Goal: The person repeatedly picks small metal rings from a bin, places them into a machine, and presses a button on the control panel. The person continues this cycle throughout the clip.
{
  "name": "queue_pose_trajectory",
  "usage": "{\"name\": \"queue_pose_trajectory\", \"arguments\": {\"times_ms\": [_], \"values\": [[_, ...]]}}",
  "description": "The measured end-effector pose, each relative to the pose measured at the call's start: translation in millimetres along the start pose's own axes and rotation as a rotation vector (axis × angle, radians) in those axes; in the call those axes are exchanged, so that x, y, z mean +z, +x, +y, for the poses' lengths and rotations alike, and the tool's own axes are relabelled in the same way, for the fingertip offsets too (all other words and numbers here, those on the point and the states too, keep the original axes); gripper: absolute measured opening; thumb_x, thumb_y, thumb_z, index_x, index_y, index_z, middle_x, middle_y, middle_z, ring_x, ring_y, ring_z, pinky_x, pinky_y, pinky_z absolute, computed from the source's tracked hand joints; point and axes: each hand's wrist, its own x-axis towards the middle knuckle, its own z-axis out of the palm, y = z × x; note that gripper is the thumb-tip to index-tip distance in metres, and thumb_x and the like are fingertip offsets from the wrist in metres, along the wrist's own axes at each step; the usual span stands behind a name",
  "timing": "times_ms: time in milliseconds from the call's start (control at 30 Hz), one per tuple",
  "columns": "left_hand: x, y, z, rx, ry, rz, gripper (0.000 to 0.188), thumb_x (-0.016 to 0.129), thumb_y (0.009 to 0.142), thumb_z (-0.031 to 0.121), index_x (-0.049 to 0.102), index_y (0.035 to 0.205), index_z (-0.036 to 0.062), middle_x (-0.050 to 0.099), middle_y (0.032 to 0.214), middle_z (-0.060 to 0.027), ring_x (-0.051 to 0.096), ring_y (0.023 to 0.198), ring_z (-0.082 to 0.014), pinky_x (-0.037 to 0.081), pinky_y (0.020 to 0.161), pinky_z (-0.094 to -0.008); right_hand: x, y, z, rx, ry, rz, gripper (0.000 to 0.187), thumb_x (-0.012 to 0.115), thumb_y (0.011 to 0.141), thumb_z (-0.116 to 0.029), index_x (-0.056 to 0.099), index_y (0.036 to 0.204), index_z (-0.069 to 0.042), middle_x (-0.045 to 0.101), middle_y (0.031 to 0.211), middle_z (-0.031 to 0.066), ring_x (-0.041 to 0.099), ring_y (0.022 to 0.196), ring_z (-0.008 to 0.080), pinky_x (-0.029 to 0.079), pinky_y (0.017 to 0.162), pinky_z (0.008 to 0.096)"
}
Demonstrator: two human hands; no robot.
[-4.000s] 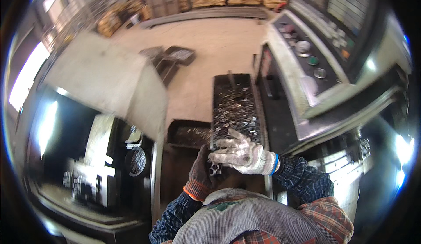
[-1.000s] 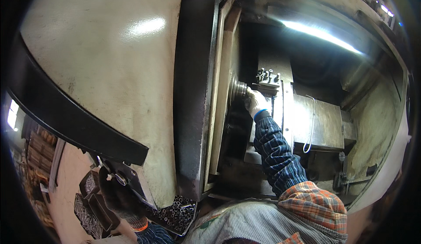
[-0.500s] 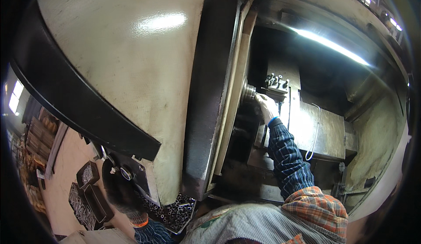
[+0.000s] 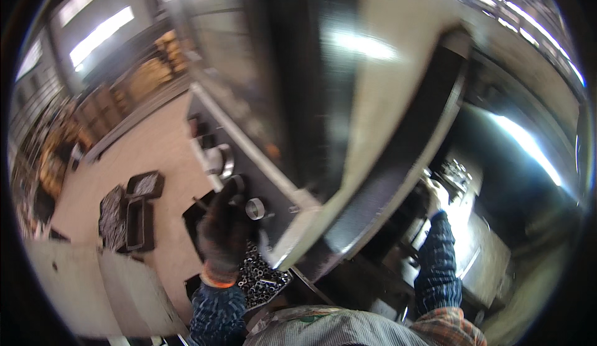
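Observation:
My left hand (image 4: 224, 237), in a dark glove with an orange cuff, is raised in front of the machine's control panel (image 4: 273, 201). Its fingers reach up beside a round knob (image 4: 255, 208) and are smeared by motion. Inside the lit machine bay, my right hand (image 4: 436, 195) is at the spindle end, partly behind the door edge. Its fingers look closed there, but whatever they grip is hidden and blurred. Close to that hand stands a tool post with bolts (image 4: 456, 175). A tray of small metal rings (image 4: 260, 282) lies below my left hand.
The dark curved door edge (image 4: 398, 153) stands between my arms. A bright tube lamp (image 4: 528, 150) lights the bay. On the floor at left are dark bins (image 4: 140, 224) with metal parts, and a pale metal panel (image 4: 81, 290) stands close by at lower left.
The view has swung left, bringing more of the floor and panel into sight. My left hand has risen from low by the panel to its knobs. My right hand stays at the spindle.

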Motion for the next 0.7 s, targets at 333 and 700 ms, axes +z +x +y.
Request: {"name": "queue_pose_trajectory", "arguments": {"times_ms": [333,700], "values": [[0.2,-16.7,67.9,0.211,0.653,-0.188,0.046,0.067,0.084,0.009,0.063,0.13,0.0118,0.072,0.09,-0.0145,0.072,0.071,-0.0273,0.057,0.061,-0.0334,-20.1,35.6,25.2,0.258,0.163,-0.035,0.029,0.067,0.094,-0.036,0.069,0.091,-0.008,0.054,0.065,-0.0035,0.045,0.046,0.0061,0.03,0.039,0.0227],[-58.5,-130.5,66.5,-0.241,0.303,0.105,0.045,0.063,0.089,0.004,0.06,0.134,0.0102,0.072,0.101,-0.0056,0.063,0.078,-0.006,0.053,0.071,-0.0258,-29.5,-32.7,21.4,0.095,0.45,0.037,0.036,0.062,0.095,-0.015,0.055,0.131,-0.009,0.065,0.103,0.0086,0.062,0.093,0.0161,0.048,0.081,0.0256]]}}
